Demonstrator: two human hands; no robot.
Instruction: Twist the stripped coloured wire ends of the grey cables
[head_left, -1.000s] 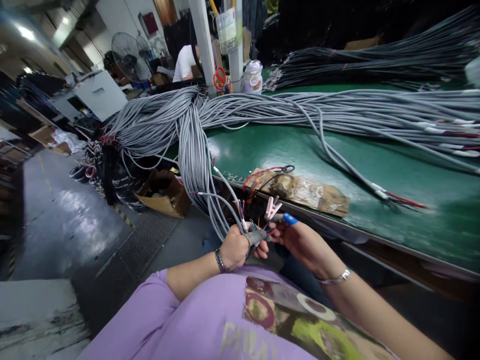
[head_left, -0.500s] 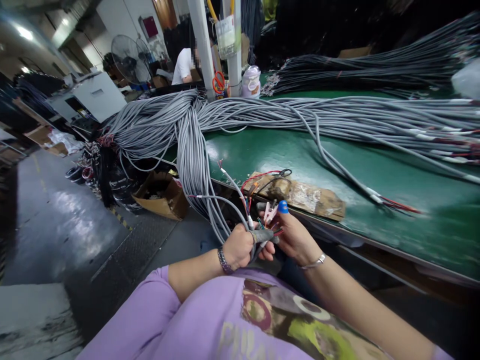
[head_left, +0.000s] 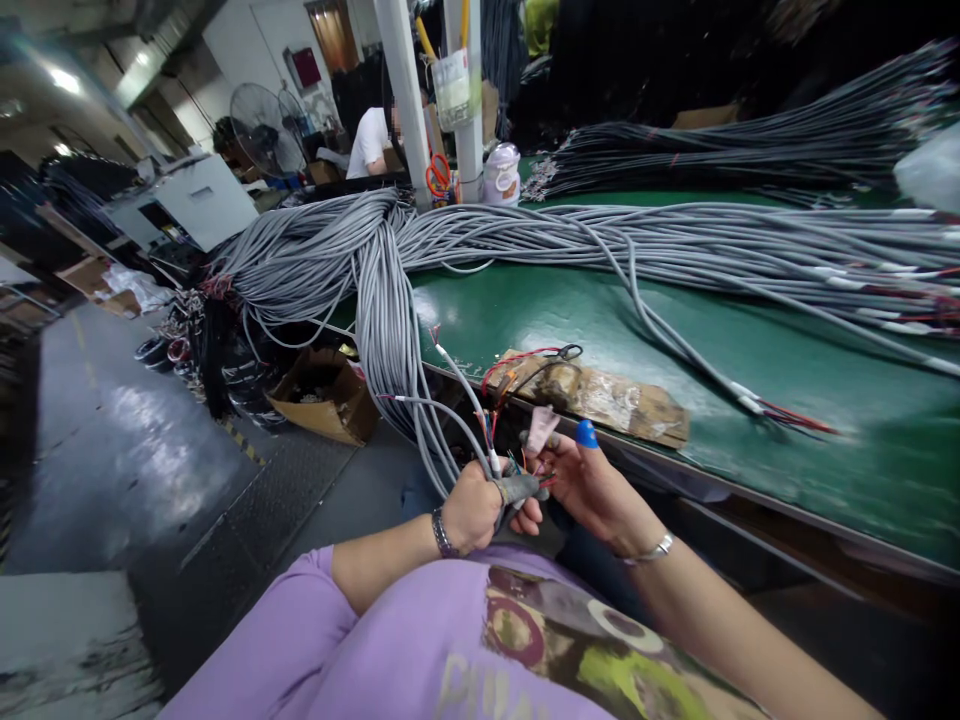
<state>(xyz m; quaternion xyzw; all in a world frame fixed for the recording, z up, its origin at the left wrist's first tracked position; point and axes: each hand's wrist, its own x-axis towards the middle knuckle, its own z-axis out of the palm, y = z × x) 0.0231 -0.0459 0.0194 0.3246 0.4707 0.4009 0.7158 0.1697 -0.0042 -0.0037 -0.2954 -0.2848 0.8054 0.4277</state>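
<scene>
My left hand (head_left: pixel 478 505) is closed around the end of a grey cable (head_left: pixel 491 462), and a grey cover sits on its thumb. Thin coloured wires (head_left: pixel 519 466) fan out of the cable ends there toward my right hand (head_left: pixel 589 490). That hand's fingers are curled in at the wire tips, while its thumb, in a blue finger cot (head_left: pixel 586 433), points up and apart. A pink clip (head_left: pixel 541 430) is at the right fingertips; its jaws are hard to make out. Several grey cables hang down to my left hand from the big bundle (head_left: pixel 382 320).
A taped cardboard piece (head_left: pixel 611 402) with red and black leads lies on the green table's (head_left: pixel 750 480) near edge. More grey cables (head_left: pixel 675 235) and black cables (head_left: pixel 720 150) stretch across behind. A carton (head_left: pixel 322 395) stands below left. A person (head_left: pixel 369 140) sits farther back.
My right hand has shifted slightly right and down, its thumb drawing away from the pink clip. The clip has turned. My left hand keeps its hold, a little lower in view.
</scene>
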